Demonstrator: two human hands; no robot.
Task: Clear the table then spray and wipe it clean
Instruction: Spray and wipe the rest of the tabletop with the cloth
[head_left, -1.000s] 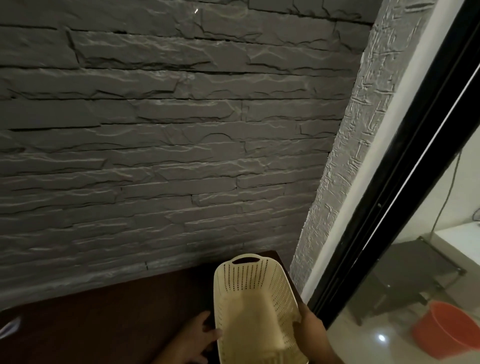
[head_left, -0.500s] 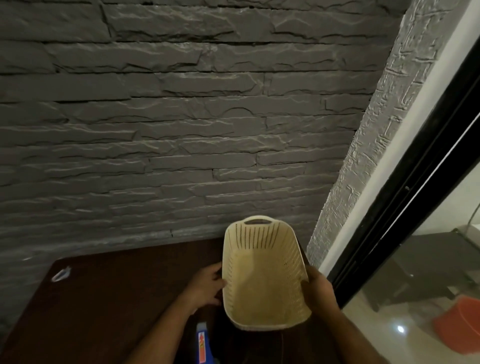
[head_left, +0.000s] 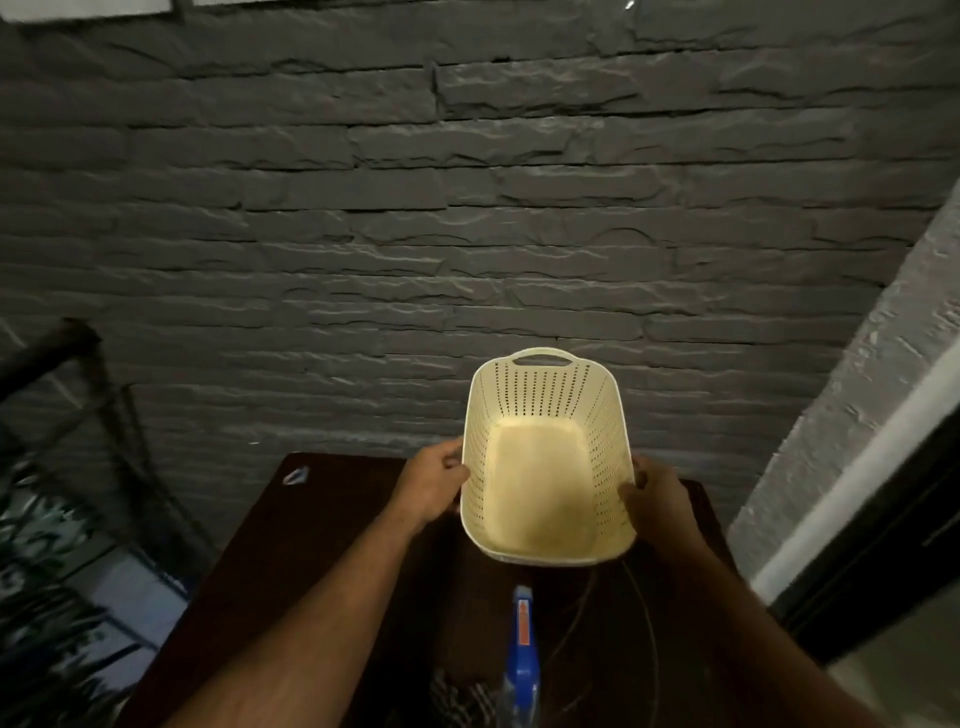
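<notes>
Basket (head_left: 540, 499), gripped by both hands, above table (head_left: 311, 545)

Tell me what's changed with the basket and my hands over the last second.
The cream basket now sits more level between both hands, with its far end clear of the table. The left hand and right hand still grip its two long sides. The view has widened, so the blue spray bottle and checked cloth now show on the table.
</notes>
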